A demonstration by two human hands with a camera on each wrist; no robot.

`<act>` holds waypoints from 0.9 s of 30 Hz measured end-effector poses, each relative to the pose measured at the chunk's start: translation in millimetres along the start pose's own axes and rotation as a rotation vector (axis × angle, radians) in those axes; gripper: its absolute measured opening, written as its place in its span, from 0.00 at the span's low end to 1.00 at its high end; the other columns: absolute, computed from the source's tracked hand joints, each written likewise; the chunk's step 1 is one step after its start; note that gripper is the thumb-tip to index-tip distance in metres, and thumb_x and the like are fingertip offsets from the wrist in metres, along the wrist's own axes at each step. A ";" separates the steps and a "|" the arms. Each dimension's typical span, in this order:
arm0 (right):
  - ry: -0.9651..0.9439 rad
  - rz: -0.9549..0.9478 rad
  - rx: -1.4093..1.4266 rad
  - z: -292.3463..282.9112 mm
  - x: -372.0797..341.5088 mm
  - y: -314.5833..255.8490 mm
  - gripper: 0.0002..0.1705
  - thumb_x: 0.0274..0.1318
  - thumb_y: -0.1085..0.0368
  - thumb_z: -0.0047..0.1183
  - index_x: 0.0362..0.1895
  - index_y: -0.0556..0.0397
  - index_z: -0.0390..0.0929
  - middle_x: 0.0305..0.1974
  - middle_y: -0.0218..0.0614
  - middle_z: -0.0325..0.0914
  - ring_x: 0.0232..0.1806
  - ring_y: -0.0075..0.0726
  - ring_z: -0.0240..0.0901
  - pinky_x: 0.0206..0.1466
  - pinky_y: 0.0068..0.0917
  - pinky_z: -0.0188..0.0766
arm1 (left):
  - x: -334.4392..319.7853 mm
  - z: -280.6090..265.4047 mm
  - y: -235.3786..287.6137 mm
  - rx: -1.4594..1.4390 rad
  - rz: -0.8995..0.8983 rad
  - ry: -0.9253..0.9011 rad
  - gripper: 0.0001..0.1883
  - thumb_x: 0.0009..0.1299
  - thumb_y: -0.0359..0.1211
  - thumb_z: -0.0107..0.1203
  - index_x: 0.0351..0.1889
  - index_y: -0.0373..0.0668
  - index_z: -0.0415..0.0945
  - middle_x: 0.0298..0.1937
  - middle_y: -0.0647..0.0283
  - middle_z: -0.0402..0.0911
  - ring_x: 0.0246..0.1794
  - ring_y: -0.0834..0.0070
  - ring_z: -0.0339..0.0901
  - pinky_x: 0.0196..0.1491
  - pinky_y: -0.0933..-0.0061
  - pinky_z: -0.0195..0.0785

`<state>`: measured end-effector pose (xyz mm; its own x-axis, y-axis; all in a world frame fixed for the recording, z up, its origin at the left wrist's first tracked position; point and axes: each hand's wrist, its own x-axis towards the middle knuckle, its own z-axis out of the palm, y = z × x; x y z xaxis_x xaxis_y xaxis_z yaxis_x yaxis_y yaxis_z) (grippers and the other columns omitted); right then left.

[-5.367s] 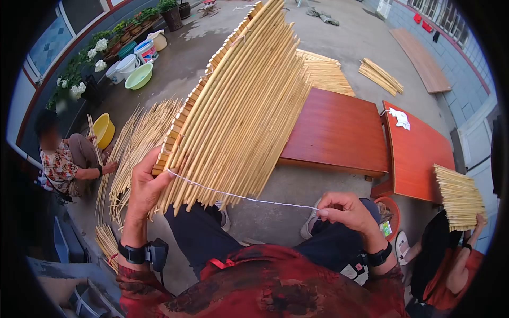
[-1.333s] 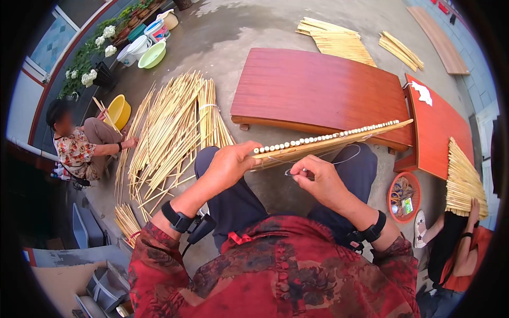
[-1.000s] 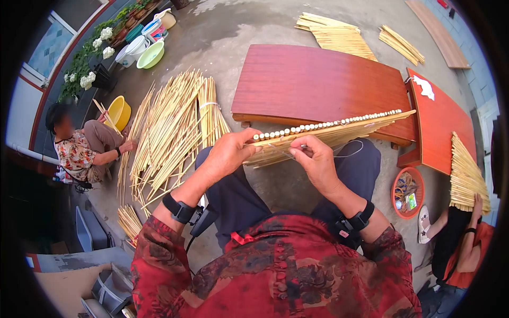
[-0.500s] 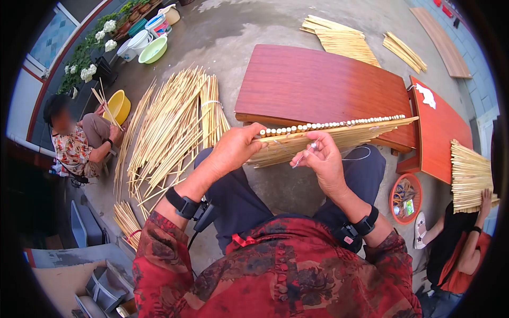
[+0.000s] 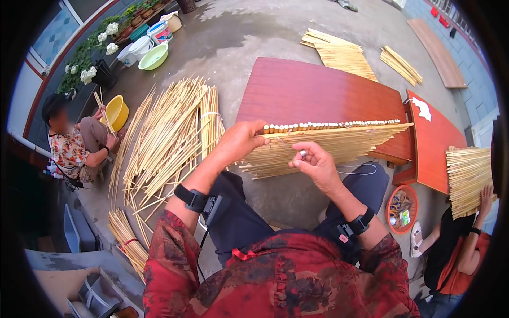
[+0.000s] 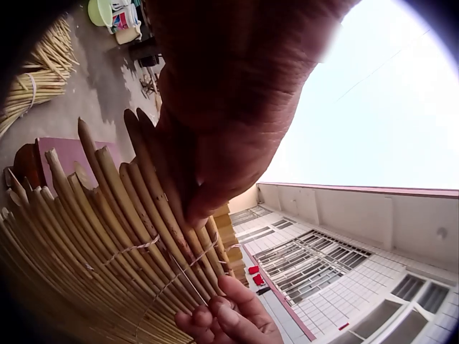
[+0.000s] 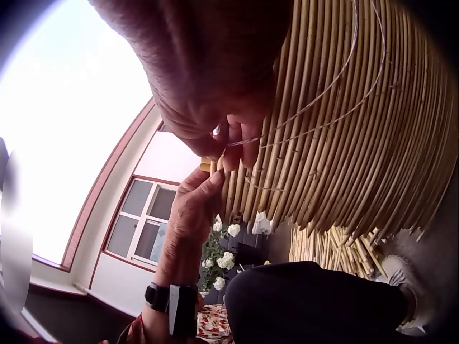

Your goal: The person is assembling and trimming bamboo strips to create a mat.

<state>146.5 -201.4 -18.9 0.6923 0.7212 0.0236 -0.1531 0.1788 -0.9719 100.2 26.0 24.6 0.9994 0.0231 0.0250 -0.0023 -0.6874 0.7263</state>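
A panel of straw-coloured stalks (image 5: pixel 326 148), stitched side by side with thread, slants over the person's lap, its row of cut ends upward. The left hand (image 5: pixel 241 142) grips its left corner, thumb pressed on the outermost stalks in the left wrist view. Just right of it, the right hand (image 5: pixel 318 168) pinches a thin needle (image 6: pixel 188 279) between thumb and fingers, its shaft lying against the stalks near a stitched thread. A small metal thimble-like ring (image 5: pixel 303 153) shows on a right finger. White thread (image 7: pixel 384 57) loops across the panel from the right hand.
Loose stalks (image 5: pixel 164 132) lie on the ground at left, near a person seated by a yellow basin (image 5: pixel 116 112). Red-brown tables (image 5: pixel 313 90) stand ahead. An orange basket (image 5: pixel 401 209) is at right, beside another person holding a stalk panel (image 5: pixel 469 180).
The panel, raised with its thread pulled taut rightward in the oldest frame, is now lower over the lap. In the last half second its face tilts into view and the right hand drops slightly.
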 end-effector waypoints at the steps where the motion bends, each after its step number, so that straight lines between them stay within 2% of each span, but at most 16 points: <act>1: 0.061 0.016 -0.071 -0.5 0.8 5.1 0.16 0.52 0.76 0.50 0.48 0.59 0.70 0.34 0.29 0.70 0.36 0.21 0.73 0.41 0.17 0.70 | 1.4 -1.5 1.1 -0.003 0.007 0.003 0.13 0.60 0.35 0.57 0.39 0.39 0.73 0.33 0.50 0.80 0.36 0.54 0.77 0.37 0.60 0.66; 5: 0.191 0.013 -0.318 -7.0 9.3 10.1 0.11 0.53 0.77 0.49 0.43 0.59 0.73 0.34 0.30 0.71 0.34 0.22 0.75 0.39 0.18 0.70 | 0.9 -3.2 2.5 0.032 -0.010 -0.006 0.12 0.60 0.36 0.57 0.36 0.38 0.73 0.33 0.51 0.80 0.37 0.53 0.76 0.37 0.60 0.66; 9: 0.192 -0.088 -0.549 -12.2 9.9 10.2 0.09 0.54 0.77 0.49 0.41 0.60 0.73 0.34 0.31 0.71 0.35 0.24 0.76 0.38 0.18 0.71 | 2.7 -2.6 -2.2 0.028 -0.012 0.006 0.12 0.60 0.36 0.57 0.36 0.38 0.73 0.32 0.51 0.79 0.37 0.52 0.76 0.37 0.59 0.66; 11: 0.160 0.046 -0.213 -12.4 2.1 10.1 0.09 0.53 0.76 0.50 0.41 0.60 0.74 0.33 0.30 0.71 0.36 0.25 0.76 0.38 0.19 0.71 | 3.9 -2.5 -5.2 0.022 -0.009 0.006 0.12 0.60 0.36 0.57 0.36 0.38 0.72 0.32 0.51 0.79 0.37 0.53 0.76 0.37 0.59 0.66; 12: 0.160 0.049 -0.215 -10.1 -2.1 2.2 0.09 0.53 0.76 0.50 0.41 0.60 0.74 0.33 0.30 0.71 0.36 0.25 0.76 0.38 0.19 0.71 | 4.3 -2.1 -6.5 0.020 -0.006 0.007 0.12 0.60 0.36 0.57 0.36 0.38 0.72 0.32 0.51 0.79 0.37 0.53 0.76 0.38 0.59 0.66; 14: 0.077 0.141 0.005 -2.8 -15.0 -25.8 0.10 0.53 0.75 0.52 0.41 0.60 0.74 0.31 0.29 0.70 0.37 0.26 0.77 0.38 0.18 0.71 | 4.0 -5.5 -1.5 0.011 -0.020 0.001 0.12 0.60 0.36 0.57 0.36 0.38 0.72 0.32 0.51 0.79 0.37 0.53 0.76 0.38 0.59 0.66; 18: 0.072 0.187 0.052 -15.1 -36.7 -49.2 0.10 0.51 0.74 0.54 0.41 0.58 0.75 0.30 0.27 0.70 0.33 0.23 0.75 0.37 0.18 0.71 | 6.5 -5.8 -6.2 0.007 -0.003 -0.007 0.13 0.60 0.36 0.57 0.37 0.39 0.72 0.33 0.50 0.79 0.37 0.53 0.76 0.38 0.60 0.66; 20: 0.222 0.257 -0.428 -39.9 -56.1 -58.5 0.10 0.50 0.74 0.56 0.39 0.57 0.76 0.29 0.26 0.70 0.28 0.19 0.70 0.34 0.18 0.70 | 4.3 -5.6 -6.3 0.026 -0.011 -0.007 0.13 0.61 0.36 0.57 0.39 0.40 0.73 0.33 0.51 0.79 0.37 0.54 0.76 0.38 0.61 0.66; 21: 0.224 0.260 -0.428 -49.3 -68.0 -62.4 0.10 0.50 0.74 0.56 0.39 0.57 0.76 0.29 0.26 0.70 0.28 0.19 0.70 0.34 0.18 0.70 | 2.8 -6.3 -3.1 -0.011 -0.028 -0.008 0.13 0.61 0.36 0.56 0.39 0.40 0.73 0.33 0.51 0.79 0.36 0.55 0.76 0.38 0.62 0.66; 23: 0.326 0.278 -0.689 -64.8 -93.9 -67.8 0.10 0.49 0.73 0.57 0.38 0.56 0.76 0.24 0.22 0.65 0.23 0.15 0.64 0.27 0.15 0.65 | 4.5 -5.8 -0.6 -0.050 -0.036 -0.014 0.13 0.61 0.36 0.56 0.40 0.40 0.74 0.33 0.52 0.79 0.36 0.56 0.76 0.38 0.62 0.66; 24: 0.334 0.277 -0.691 -71.1 -104.8 -67.8 0.10 0.49 0.73 0.57 0.38 0.56 0.76 0.24 0.22 0.65 0.23 0.15 0.64 0.27 0.15 0.65 | 5.4 -6.7 -0.9 -0.052 -0.049 -0.021 0.13 0.61 0.36 0.56 0.40 0.40 0.74 0.33 0.52 0.79 0.36 0.56 0.76 0.38 0.63 0.66; 26: 0.344 0.250 -0.942 -78.3 -122.2 -67.0 0.11 0.47 0.74 0.57 0.39 0.57 0.75 0.24 0.25 0.66 0.25 0.17 0.65 0.27 0.17 0.63 | 8.5 -8.2 -1.5 -0.051 -0.055 -0.034 0.13 0.61 0.36 0.56 0.40 0.41 0.74 0.34 0.53 0.80 0.36 0.57 0.77 0.39 0.64 0.66; 27: 0.315 0.176 -1.083 -75.0 -125.9 -71.3 0.13 0.44 0.76 0.57 0.38 0.57 0.75 0.25 0.30 0.66 0.26 0.23 0.66 0.30 0.21 0.64 | 10.6 -7.9 -3.2 -0.059 -0.048 -0.030 0.13 0.61 0.36 0.56 0.41 0.41 0.75 0.34 0.53 0.80 0.37 0.58 0.77 0.39 0.65 0.66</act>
<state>123.1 -355.1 29.9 0.8909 0.4521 -0.0442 0.3175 -0.6894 -0.6511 110.5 34.2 27.9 0.9990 0.0320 -0.0307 0.0440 -0.6418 0.7656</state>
